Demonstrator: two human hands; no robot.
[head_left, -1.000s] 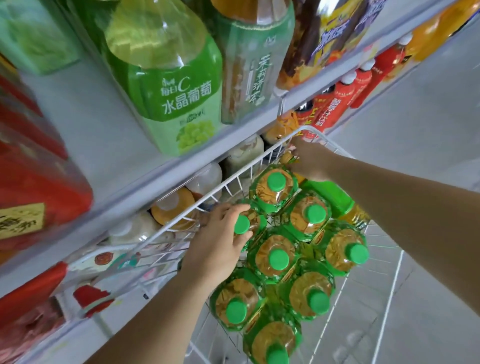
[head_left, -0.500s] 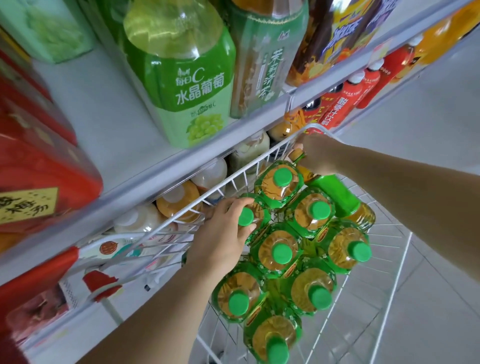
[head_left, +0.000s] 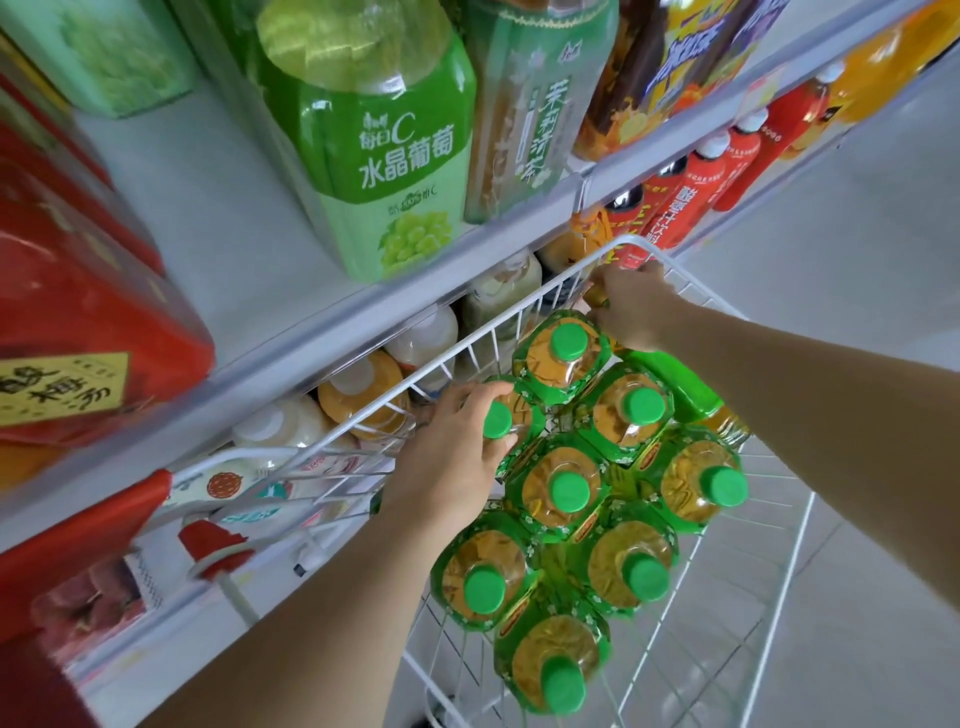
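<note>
Closest below the camera, a white wire basket holds a cluster of amber drink bottles with green labels and green caps. The nearest bottle stands upright at the near end, and the other standing bottles are packed shoulder to shoulder behind it in rough rows, touching one another.

Further in, the left hand reaches down along the basket's left wall. Its thumb and fingers are curled round the neck of one upright bottle, the held bottle, just under the green cap. This bottle stands in the basket, pressed against its neighbours and just beside the wire wall.

Beyond it, one lying bottle rests on its side under the right forearm, behind the standing ones. The right hand is at the basket's far corner, its fingers bent over the far end of that bottle and close to the wire rim. Whether it clasps the bottle or the rim cannot be told, as the back of the hand hides the fingers.

Past the basket stands a shelf. Pale and orange white-capped bottles sit under its edge, a large green grape-drink bottle stands on it, and red-labelled bottles line up further right.
</note>
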